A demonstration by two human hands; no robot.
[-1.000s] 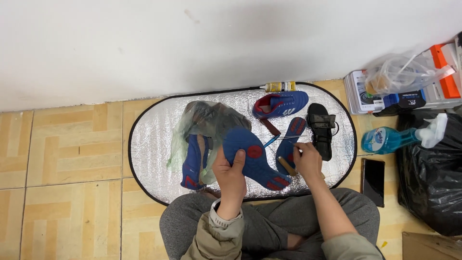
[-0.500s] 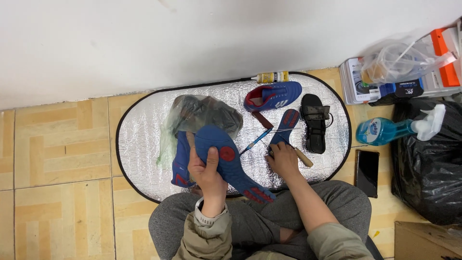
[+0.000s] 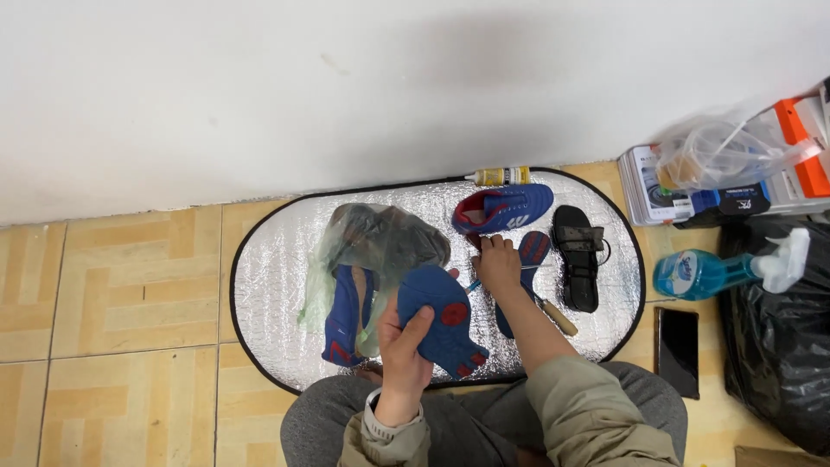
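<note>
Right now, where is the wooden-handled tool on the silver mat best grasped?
Grip the tool's wooden handle, coming from the right. It sticks out bare past the right forearm on the silver mat, while the thin shaft runs under the right hand, so that end is covered.

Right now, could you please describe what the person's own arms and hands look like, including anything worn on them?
Both hands are bare, with no gloves. The left hand comes out of a khaki-olive sleeve whose end shows a paler ribbed cuff at the wrist. The right hand has a bare forearm; its matching khaki sleeve is pushed up toward the elbow. No rings or watch can be made out.
</note>
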